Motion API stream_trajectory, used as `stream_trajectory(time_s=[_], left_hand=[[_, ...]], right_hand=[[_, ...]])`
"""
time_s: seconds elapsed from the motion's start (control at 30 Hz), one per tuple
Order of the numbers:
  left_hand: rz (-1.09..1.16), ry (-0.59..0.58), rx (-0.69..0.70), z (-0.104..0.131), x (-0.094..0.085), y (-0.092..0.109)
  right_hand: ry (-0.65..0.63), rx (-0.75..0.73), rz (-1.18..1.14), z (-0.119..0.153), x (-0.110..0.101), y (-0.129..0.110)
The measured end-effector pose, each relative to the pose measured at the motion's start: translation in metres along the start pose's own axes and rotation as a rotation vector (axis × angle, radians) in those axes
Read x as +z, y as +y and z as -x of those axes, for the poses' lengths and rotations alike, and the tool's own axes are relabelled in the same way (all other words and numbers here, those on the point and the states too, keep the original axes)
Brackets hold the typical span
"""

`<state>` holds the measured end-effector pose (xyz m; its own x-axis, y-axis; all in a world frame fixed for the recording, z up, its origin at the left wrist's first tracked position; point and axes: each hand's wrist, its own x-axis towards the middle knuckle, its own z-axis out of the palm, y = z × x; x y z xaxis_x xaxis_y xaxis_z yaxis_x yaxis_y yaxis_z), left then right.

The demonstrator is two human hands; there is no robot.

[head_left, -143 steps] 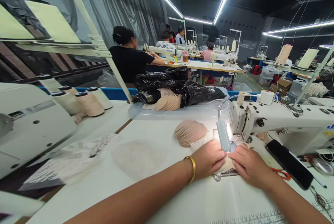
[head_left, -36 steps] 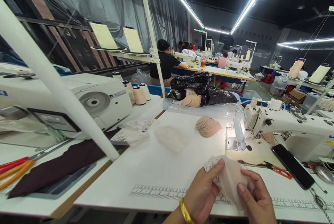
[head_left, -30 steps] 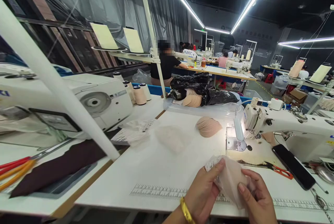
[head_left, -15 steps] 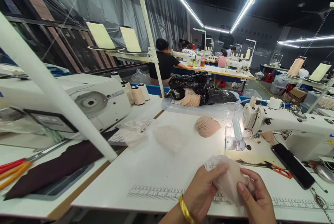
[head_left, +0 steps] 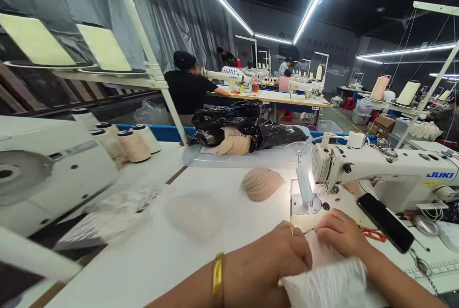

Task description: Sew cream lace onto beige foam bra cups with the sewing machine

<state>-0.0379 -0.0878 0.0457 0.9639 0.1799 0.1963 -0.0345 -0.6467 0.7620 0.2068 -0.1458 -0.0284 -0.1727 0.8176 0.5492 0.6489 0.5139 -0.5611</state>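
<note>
Two hands on one piece | left hand (head_left: 283, 258) and right hand (head_left: 339, 234) each pinch white lace-trimmed soft fabric piece (head_left: 326, 277), low on white worktop (head_left: 186, 260) before white sewing machine (head_left: 387, 174) | light, limp, snaggable | grip edges, both sides

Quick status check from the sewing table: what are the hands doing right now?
Left hand and right hand both pressing a white lace piece on the table. Sewing machine just ahead. Scissors and phone at right.

Both my hands, left (head_left: 283, 258) and right (head_left: 340, 232), press white lacy fabric (head_left: 328, 277) beside the white Juki sewing machine (head_left: 390, 174).
</note>
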Motion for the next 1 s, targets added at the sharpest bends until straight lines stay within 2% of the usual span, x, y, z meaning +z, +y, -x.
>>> stream_trajectory(time_s=[0.07,0.13,0.23,0.4,0.7,1.0], left_hand=[[-0.285,-0.06,0.112,-0.012,-0.004,-0.022],[-0.375,-0.105,0.111,-0.023,-0.006,-0.043],[-0.378,-0.145,0.049,-0.031,-0.008,-0.059],[-0.414,-0.061,0.025,-0.032,-0.008,-0.055],[-0.378,0.011,0.033,-0.034,-0.006,-0.056],[-0.432,0.018,0.033,-0.035,-0.009,-0.059]], right_hand=[[-0.152,-0.21,0.197,-0.021,-0.001,0.016],[-0.198,-0.322,0.34,-0.032,0.002,0.028],[-0.194,-0.298,0.34,-0.032,0.002,0.031],[-0.277,-0.217,0.301,-0.022,-0.011,0.023],[-0.177,-0.149,0.358,-0.023,-0.003,0.037],[-0.193,-0.136,0.355,-0.023,-0.004,0.039]])
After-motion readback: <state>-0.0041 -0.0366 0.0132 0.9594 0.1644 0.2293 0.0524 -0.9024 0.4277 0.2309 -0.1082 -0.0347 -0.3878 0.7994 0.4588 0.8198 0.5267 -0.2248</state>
